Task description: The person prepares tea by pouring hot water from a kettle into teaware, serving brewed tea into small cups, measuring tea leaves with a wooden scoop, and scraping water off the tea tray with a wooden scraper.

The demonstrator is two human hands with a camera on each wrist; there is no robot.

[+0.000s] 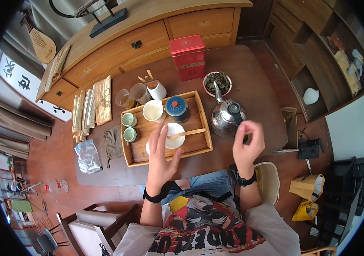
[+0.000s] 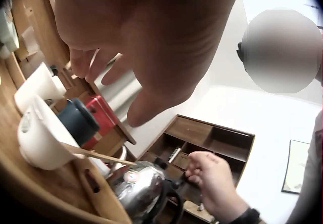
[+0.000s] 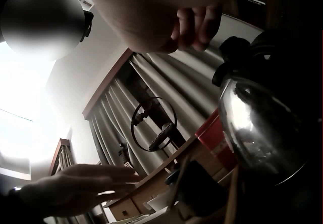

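Note:
My left hand (image 1: 160, 158), fingers spread, hovers over the front of the wooden tray (image 1: 209, 132) and hides part of a small white dish. Just beyond it, a wooden scoop (image 1: 193, 132) lies across a white bowl (image 1: 174, 129). My right hand (image 1: 249, 145) is raised beside the handle of the steel kettle (image 1: 223, 115), its fingers loosely curled around nothing visible. The left wrist view shows a gap between this right hand (image 2: 214, 183) and the kettle (image 2: 139, 186). Also on the tray are a blue lidded jar (image 1: 180, 112), a cream pitcher (image 1: 152, 112) and two green cups (image 1: 129, 135).
Behind the tray stand a red tin (image 1: 188, 57), a bowl of dark leaves (image 1: 218, 80), two glass cups (image 1: 139, 92) and a white tool holder (image 1: 158, 91). At the left lie rolled scrolls (image 1: 89, 109), a cloth pouch (image 1: 112, 142) and a plastic bag (image 1: 88, 156).

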